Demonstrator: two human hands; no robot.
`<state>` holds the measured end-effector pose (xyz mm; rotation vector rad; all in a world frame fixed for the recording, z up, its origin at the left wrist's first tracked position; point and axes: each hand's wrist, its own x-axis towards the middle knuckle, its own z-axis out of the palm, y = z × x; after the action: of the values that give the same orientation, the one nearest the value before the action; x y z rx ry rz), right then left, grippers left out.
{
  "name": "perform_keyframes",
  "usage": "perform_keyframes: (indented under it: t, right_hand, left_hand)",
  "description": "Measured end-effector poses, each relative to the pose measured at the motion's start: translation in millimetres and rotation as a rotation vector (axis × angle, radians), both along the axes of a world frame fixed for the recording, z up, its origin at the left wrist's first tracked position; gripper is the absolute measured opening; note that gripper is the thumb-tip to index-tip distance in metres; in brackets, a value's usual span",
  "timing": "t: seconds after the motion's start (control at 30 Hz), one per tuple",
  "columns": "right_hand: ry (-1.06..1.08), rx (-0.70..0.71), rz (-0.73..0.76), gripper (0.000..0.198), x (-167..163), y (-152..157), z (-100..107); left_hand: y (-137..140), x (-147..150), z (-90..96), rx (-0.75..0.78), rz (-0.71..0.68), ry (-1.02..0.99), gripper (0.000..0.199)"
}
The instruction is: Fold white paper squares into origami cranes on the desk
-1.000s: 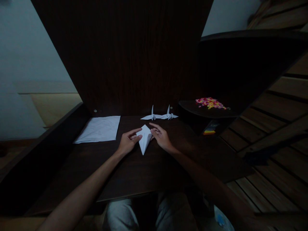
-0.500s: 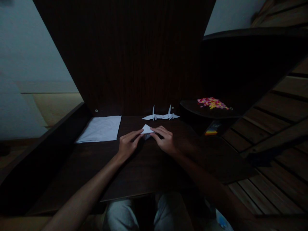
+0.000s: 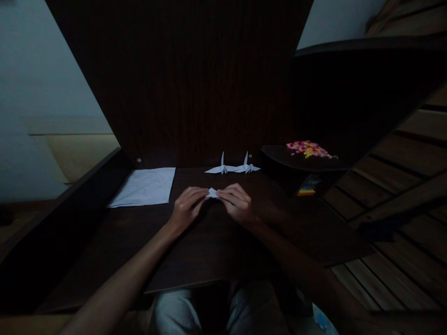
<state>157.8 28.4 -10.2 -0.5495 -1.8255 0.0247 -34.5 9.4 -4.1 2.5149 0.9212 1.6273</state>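
Observation:
A small piece of folded white paper (image 3: 212, 193) is pinched between my two hands, low over the dark desk. My left hand (image 3: 188, 204) grips its left side with thumb and fingers closed. On the right side, my right hand (image 3: 238, 202) closes on it the same way. Most of the paper is covered by my fingers; only a small pale part shows between them. Just beyond my hands, two white paper cranes (image 3: 232, 169) stand side by side against the back panel, their points sticking up.
A stack of white paper sheets (image 3: 145, 187) lies at the desk's left, near the side board (image 3: 70, 223). On a rounded corner shelf (image 3: 279, 156) at the right sits a heap of small pink, red and yellow pieces (image 3: 309, 149). Beneath it is a yellow-edged object (image 3: 307, 188).
The upright white tip of the folded paper has dropped, and less of the paper shows. My fingers have come slightly closer together over it.

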Motion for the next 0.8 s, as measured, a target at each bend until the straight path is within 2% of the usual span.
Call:
perform_keyframes:
  t: [0.2,0.3,0.5,0.67,0.8]
  right_hand:
    - [-0.013,0.028,0.055,0.032,1.1,2.6,-8.4]
    - [-0.011,0.049,0.053,0.034,0.9,2.1,-7.5]
    - [0.001,-0.025,-0.051,0.026,-1.5,-2.5,1.6]
    - [0.027,0.050,-0.056,0.016,-2.3,-5.3,7.4]
    - [0.000,0.074,-0.057,0.011,-1.2,-3.8,5.7]
  left_hand:
    - [-1.1,-1.5,-3.8,0.007,-0.052,0.068,0.029]
    - [-0.7,-3.3,-5.5,0.026,-0.029,0.065,0.029]
    - [0.0,-6.9,-5.7,0.114,0.016,0.095,0.034]
    - [0.2,-8.6,-5.1,0.222,0.068,0.110,0.039]
    - [0.8,-9.4,-5.0,0.238,0.072,0.127,0.042]
